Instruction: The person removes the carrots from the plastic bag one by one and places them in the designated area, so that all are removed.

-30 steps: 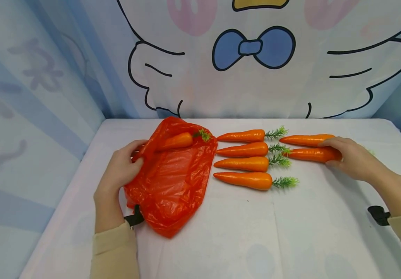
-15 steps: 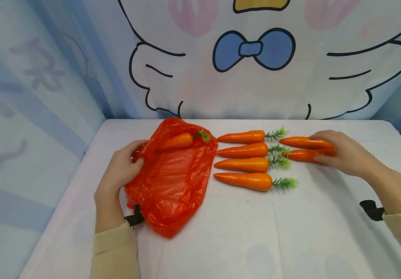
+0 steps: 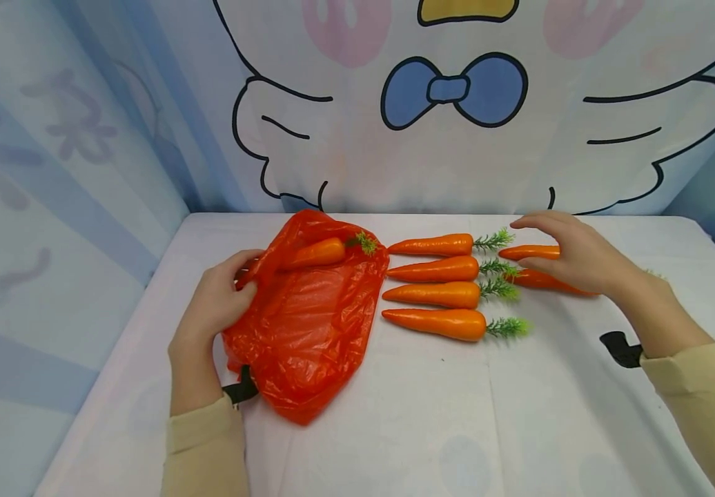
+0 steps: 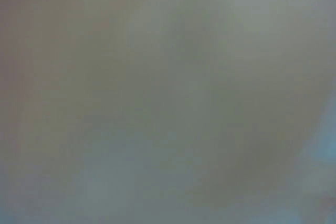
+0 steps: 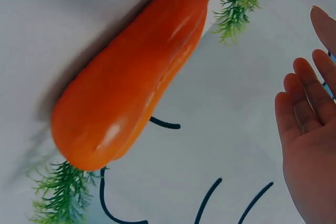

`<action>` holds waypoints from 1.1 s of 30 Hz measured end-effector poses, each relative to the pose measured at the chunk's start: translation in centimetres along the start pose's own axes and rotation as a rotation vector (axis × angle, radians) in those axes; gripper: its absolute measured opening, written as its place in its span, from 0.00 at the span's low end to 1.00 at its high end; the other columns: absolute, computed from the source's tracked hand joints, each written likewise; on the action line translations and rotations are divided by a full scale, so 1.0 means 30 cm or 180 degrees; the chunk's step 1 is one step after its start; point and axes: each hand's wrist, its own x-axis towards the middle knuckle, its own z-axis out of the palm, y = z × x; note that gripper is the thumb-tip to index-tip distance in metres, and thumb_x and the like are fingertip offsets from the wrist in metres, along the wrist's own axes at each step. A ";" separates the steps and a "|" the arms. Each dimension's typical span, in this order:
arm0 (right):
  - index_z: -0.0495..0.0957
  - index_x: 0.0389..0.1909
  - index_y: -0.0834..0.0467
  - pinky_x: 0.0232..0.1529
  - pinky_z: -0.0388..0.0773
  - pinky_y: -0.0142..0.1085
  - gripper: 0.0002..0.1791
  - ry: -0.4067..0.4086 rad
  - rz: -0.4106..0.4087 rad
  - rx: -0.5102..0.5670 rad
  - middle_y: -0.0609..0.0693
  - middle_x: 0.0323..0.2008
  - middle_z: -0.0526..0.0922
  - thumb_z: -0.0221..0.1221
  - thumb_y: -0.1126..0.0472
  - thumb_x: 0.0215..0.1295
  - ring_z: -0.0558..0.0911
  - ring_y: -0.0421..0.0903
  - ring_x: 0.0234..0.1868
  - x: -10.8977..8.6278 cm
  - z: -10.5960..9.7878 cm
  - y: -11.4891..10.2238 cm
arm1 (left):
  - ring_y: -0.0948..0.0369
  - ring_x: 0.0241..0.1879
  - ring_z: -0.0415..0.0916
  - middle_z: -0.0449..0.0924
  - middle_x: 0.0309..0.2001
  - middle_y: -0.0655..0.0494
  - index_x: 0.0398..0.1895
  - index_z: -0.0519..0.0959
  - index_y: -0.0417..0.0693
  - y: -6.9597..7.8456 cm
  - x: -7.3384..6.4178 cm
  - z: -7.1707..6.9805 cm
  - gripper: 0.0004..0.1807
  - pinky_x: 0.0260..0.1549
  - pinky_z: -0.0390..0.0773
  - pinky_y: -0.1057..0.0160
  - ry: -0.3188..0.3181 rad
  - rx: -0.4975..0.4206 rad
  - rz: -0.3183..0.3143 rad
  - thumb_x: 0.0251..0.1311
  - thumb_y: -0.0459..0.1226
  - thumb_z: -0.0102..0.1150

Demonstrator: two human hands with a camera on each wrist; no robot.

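Note:
My left hand (image 3: pixel 217 293) grips the left edge of a red plastic bag (image 3: pixel 308 324); its fingertips are hidden behind the film. Inside the bag's upper part lies one carrot (image 3: pixel 317 254), its green top toward the right. My right hand (image 3: pixel 584 259), fingers apart and holding nothing, is over two carrots at the right. It partly covers the farther carrot (image 3: pixel 522 253); the nearer carrot (image 3: pixel 546 281) lies below it. The right wrist view shows a carrot (image 5: pixel 131 77) close up, with the right palm and relaxed fingers off to the side. The left wrist view is all blur.
Between the bag and my right hand, several carrots lie in a column, tips left, the closest being a carrot (image 3: pixel 438 324) with a leafy green top (image 3: pixel 508 327). All rest on a white-covered table (image 3: pixel 419 428). A printed curtain (image 3: pixel 457 159) hangs behind the table's far edge.
My right hand has moved left and away from me, off the nearer right-hand carrot, and its fingers have spread. That carrot now lies slightly tilted. The left hand and bag stay put.

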 end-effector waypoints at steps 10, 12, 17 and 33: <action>0.73 0.66 0.61 0.66 0.61 0.64 0.32 0.0098 -0.0325 0.0226 0.61 0.66 0.70 0.71 0.63 0.61 0.64 0.62 0.69 0.067 0.026 -0.106 | 0.43 0.55 0.74 0.75 0.61 0.39 0.71 0.69 0.44 -0.005 0.002 0.004 0.28 0.58 0.74 0.41 0.0037 0.0018 0.0082 0.67 0.30 0.48; 0.73 0.66 0.61 0.66 0.61 0.63 0.31 0.0110 -0.0387 0.0245 0.61 0.66 0.71 0.70 0.63 0.61 0.64 0.62 0.69 0.083 0.033 -0.126 | 0.43 0.55 0.74 0.75 0.61 0.39 0.72 0.69 0.44 -0.003 0.001 0.004 0.28 0.58 0.74 0.41 0.0031 0.0020 0.0081 0.67 0.30 0.48; 0.73 0.66 0.61 0.67 0.61 0.62 0.31 0.0068 -0.0481 0.0311 0.60 0.68 0.70 0.69 0.65 0.62 0.64 0.61 0.70 0.125 0.053 -0.187 | 0.43 0.55 0.74 0.75 0.61 0.39 0.72 0.68 0.44 0.001 0.000 0.005 0.28 0.58 0.74 0.41 0.0003 0.0018 0.0056 0.68 0.30 0.48; 0.73 0.67 0.57 0.69 0.62 0.54 0.32 -0.0101 -0.0623 0.0506 0.54 0.67 0.71 0.69 0.61 0.63 0.65 0.55 0.70 0.268 0.157 -0.335 | 0.43 0.57 0.72 0.73 0.62 0.39 0.72 0.68 0.44 0.004 -0.001 0.008 0.28 0.58 0.74 0.40 -0.0003 0.0017 -0.0024 0.68 0.31 0.49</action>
